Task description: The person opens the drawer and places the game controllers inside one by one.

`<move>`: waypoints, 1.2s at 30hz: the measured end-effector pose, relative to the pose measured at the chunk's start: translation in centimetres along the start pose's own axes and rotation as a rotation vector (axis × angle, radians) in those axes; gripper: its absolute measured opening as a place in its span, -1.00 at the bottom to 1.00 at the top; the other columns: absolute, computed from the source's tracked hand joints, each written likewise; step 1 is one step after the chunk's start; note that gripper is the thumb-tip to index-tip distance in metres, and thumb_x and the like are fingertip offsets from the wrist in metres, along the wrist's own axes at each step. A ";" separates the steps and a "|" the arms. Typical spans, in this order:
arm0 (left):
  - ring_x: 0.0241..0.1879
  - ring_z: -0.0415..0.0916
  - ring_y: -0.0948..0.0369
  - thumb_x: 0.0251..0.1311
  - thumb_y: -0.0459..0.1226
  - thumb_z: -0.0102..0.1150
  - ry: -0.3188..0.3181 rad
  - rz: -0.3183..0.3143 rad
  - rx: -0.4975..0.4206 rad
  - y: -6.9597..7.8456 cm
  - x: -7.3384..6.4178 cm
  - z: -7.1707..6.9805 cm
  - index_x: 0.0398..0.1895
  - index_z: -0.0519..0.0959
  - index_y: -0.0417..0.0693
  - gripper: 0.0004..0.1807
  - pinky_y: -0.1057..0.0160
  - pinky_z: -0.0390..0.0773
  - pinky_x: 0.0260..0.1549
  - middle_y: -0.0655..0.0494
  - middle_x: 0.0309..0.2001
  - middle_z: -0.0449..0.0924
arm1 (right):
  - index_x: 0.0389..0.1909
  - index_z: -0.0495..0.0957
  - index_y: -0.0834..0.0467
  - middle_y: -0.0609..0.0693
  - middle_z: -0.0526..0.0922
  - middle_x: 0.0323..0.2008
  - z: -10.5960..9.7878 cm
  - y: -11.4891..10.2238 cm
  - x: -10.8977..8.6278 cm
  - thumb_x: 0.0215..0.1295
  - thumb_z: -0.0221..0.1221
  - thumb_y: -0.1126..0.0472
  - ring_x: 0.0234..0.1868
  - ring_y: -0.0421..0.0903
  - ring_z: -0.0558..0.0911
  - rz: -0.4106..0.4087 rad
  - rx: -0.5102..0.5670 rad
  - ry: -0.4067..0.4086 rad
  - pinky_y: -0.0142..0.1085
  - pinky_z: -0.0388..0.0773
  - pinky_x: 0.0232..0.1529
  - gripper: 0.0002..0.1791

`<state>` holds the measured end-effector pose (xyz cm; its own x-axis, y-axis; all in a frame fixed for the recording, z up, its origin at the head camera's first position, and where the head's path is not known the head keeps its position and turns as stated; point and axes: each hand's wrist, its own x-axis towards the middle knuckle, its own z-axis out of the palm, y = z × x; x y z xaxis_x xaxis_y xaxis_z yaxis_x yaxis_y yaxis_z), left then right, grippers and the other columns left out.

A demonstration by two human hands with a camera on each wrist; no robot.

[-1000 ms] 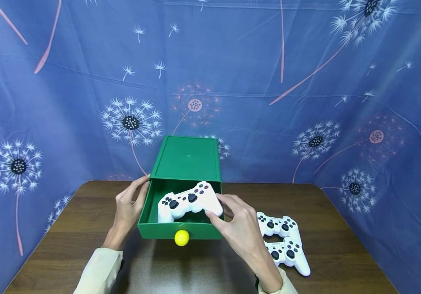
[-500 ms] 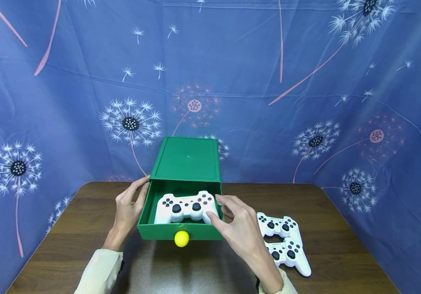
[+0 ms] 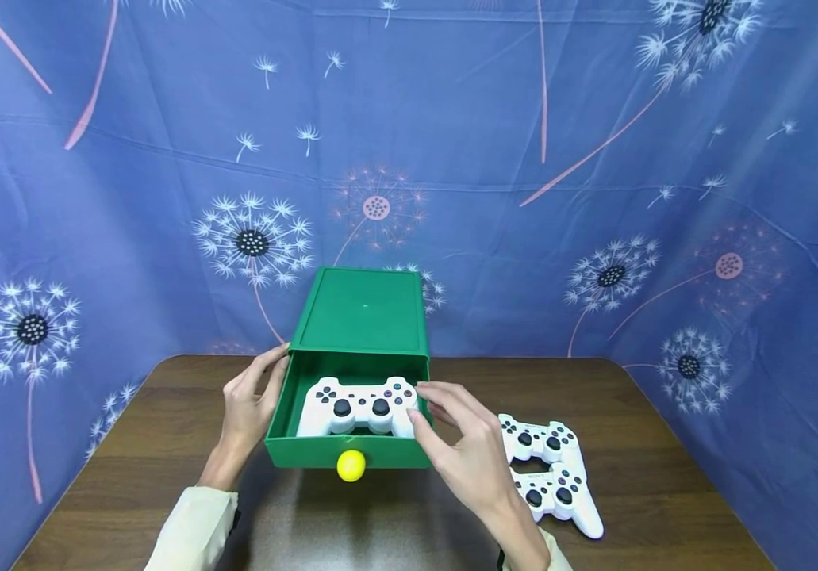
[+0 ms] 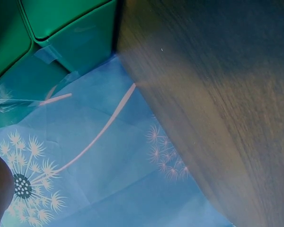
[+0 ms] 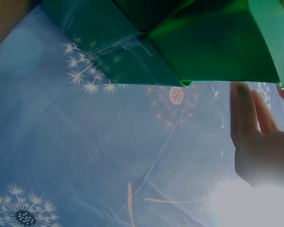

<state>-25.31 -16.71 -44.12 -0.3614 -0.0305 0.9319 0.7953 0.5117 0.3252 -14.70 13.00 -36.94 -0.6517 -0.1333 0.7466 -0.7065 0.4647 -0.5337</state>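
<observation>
A green box (image 3: 366, 309) stands on the table with its drawer (image 3: 309, 452) pulled out toward me and a yellow round knob (image 3: 351, 465) on its front. Inside the drawer lies a white game controller (image 3: 355, 394), buttons up. My left hand (image 3: 247, 408) touches the left side of the box with its fingertips. At the drawer's right wall is my right hand (image 3: 469, 452), fingers extended and thumb apart, right beside the controller's right grip. In the right wrist view, fingers (image 5: 247, 109) show just under the green wall.
Two more white controllers, an upper one (image 3: 571, 456) and a lower one (image 3: 583, 507), lie on the wooden table (image 3: 651, 476) at the right, partly behind my right hand. A blue dandelion-print cloth (image 3: 466, 103) hangs behind the table.
The controller has dropped from a tilted position in my right hand to lying level in the drawer. My right thumb and fingers have let go of it. The left hand stays at the box.
</observation>
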 end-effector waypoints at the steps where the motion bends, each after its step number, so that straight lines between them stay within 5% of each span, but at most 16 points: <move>1: -0.10 0.69 0.27 0.17 -0.66 0.31 0.001 -0.001 0.001 0.0 0.0 0.0 0.14 0.67 -0.28 -0.55 0.54 0.57 -0.04 -0.12 -0.01 0.75 | -0.01 0.73 0.29 0.05 0.73 -0.02 0.0 0.0 -0.1 0.22 0.41 0.44 -0.04 -0.04 0.75 -0.032 0.016 0.019 -0.35 0.69 -0.03 -0.70; 9: -0.08 0.66 0.38 0.11 -0.71 0.31 0.001 -0.008 0.016 0.1 0.0 0.0 0.13 0.68 -0.27 -0.50 0.55 0.56 -0.04 -0.10 -0.02 0.75 | -0.09 0.70 0.38 0.20 0.74 -0.19 0.9 -0.6 -0.5 0.43 0.26 0.31 -0.26 0.05 0.74 -0.420 0.120 0.148 -0.36 0.71 -0.10 -0.80; 13: -0.07 0.66 0.37 0.12 -0.70 0.31 -0.004 -0.010 0.015 0.1 0.1 0.0 0.13 0.68 -0.27 -0.51 0.55 0.57 -0.04 -0.11 -0.02 0.75 | -0.12 0.68 0.40 0.21 0.75 -0.24 1.6 -1.1 -1.2 0.48 0.22 0.29 -0.31 0.02 0.74 -0.494 0.152 0.120 -0.37 0.72 -0.15 -0.79; 21: -0.15 0.72 0.14 0.41 -0.45 0.24 -0.007 0.005 0.001 0.0 0.1 -0.1 0.14 0.67 -0.29 -0.72 0.55 0.57 -0.04 -0.14 -0.02 0.75 | -0.02 0.63 0.38 0.09 0.75 -0.29 3.2 -0.4 -3.2 0.50 0.21 0.26 -0.29 -0.15 0.74 -0.455 0.203 -0.055 -0.42 0.70 -0.20 -0.76; 30: -0.19 0.72 0.00 0.14 -0.69 0.30 -0.006 -0.002 0.008 0.2 0.1 0.0 0.12 0.68 -0.28 -0.53 0.52 0.59 -0.04 -0.11 0.00 0.75 | 0.20 0.56 0.28 0.06 0.76 -0.18 4.3 0.2 -4.6 0.37 0.34 0.39 -0.26 -0.26 0.72 -0.277 0.293 -0.247 -0.48 0.69 -0.22 -0.60; 36: -0.20 0.72 0.00 0.07 -0.73 0.31 -0.002 -0.004 0.008 0.2 0.2 -0.1 0.12 0.68 -0.29 -0.49 0.53 0.58 -0.04 -0.12 -0.01 0.75 | 0.26 0.54 0.26 0.07 0.75 -0.11 4.8 0.0 -4.6 0.36 0.32 0.45 -0.24 -0.29 0.73 -0.217 0.296 -0.293 -0.47 0.70 -0.22 -0.54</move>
<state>-25.15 -16.65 -43.87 -0.3656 -0.0308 0.9303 0.7901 0.5181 0.3276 -13.01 9.43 -42.30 -0.5004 -0.4613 0.7327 -0.8557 0.1346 -0.4996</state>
